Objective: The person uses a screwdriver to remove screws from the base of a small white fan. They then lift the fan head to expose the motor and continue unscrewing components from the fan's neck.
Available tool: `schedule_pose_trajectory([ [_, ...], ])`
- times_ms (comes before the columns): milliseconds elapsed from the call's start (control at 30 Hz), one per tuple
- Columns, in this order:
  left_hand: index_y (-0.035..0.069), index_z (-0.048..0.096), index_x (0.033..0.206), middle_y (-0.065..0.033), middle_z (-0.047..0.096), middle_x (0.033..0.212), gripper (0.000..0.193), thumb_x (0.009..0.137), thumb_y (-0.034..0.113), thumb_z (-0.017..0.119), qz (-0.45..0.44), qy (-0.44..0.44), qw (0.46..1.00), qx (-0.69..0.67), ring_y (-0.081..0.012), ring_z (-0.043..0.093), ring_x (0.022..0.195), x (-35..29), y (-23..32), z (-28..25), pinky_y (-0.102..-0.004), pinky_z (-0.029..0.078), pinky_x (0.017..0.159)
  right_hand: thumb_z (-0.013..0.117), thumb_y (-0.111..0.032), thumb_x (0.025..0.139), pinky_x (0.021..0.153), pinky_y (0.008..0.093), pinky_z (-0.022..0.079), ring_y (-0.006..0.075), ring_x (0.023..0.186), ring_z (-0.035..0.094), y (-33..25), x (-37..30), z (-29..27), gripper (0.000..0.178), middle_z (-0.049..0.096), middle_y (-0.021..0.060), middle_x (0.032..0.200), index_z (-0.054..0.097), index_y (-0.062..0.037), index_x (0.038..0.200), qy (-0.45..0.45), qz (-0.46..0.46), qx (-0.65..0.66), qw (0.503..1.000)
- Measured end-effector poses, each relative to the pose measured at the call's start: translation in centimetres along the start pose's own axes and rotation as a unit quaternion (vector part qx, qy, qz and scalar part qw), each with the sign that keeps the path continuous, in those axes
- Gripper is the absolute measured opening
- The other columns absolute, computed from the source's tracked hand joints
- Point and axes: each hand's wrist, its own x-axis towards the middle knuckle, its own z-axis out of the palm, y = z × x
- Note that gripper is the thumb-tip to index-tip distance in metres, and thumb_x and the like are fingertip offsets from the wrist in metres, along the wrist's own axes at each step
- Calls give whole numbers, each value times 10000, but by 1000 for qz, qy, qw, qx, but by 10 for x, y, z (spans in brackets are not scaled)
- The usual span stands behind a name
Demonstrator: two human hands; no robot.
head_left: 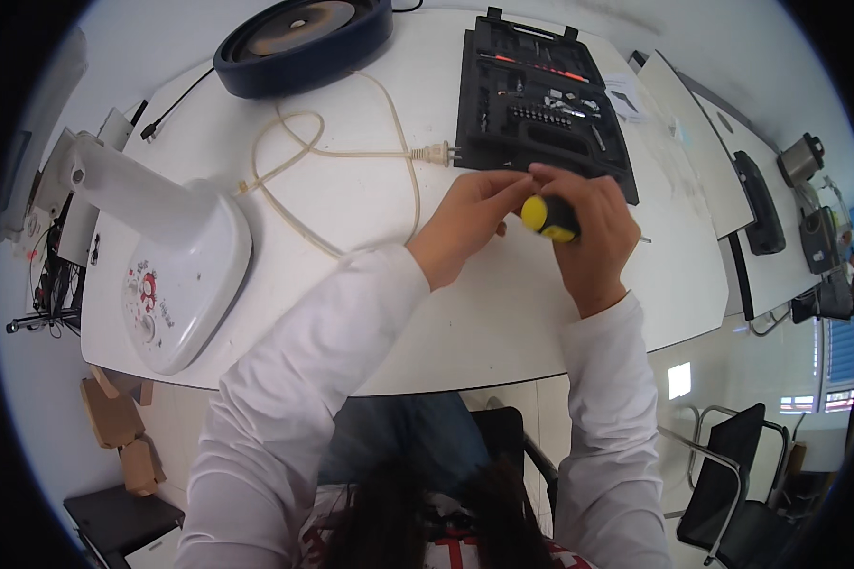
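Observation:
My right hand point(598, 232) is wrapped round a screwdriver point(550, 218) with a black and yellow handle, its butt end turned toward me. The fingertips of my left hand point(465, 226) are pinched together and meet those of the right. Whatever small thing they may hold is too small to make out. Just beyond both hands lies an open black tool case point(541, 142), with rows of bits, sockets and other tools in its slots. A beige power plug point(434, 153) rests against the case's left edge, and its cord point(299, 228) loops across the table.
At the left of the white table point(427, 327) stands a white appliance stand point(185, 284) with a printed base and slanted post. A round dark blue base point(304, 47) lies at the back. Black-framed chairs point(731, 474) stand at the right, cardboard point(114, 412) at the left.

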Motion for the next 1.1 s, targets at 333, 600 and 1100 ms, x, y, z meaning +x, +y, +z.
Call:
schedule_pose_trajectory([
  [333,27,535,1102,-55,570,1065,253,937,203,463,-55,-89,975,-197,-123,529,1004,-37,-5,-33,-272,427,875,636,-88,605,476,199,425,133,579,499,-14,-7,2,170,665,-9,923,584,-85,767,-36,-122,48,991],
  [600,91,570,1034,6,575,995,228,896,271,555,-47,-41,989,-137,-90,510,932,-48,3,-40,-247,408,789,651,-87,589,490,199,424,132,609,515,-22,-2,-1,195,659,0,928,592,-106,774,-22,-143,44,989],
  [1100,136,537,997,20,548,1034,180,903,290,539,-42,-17,962,-268,-112,509,956,-42,0,-50,-258,418,789,462,-560,854,438,219,232,90,490,272,35,-17,-64,494,419,7,639,476,-66,826,263,369,629,632],
])
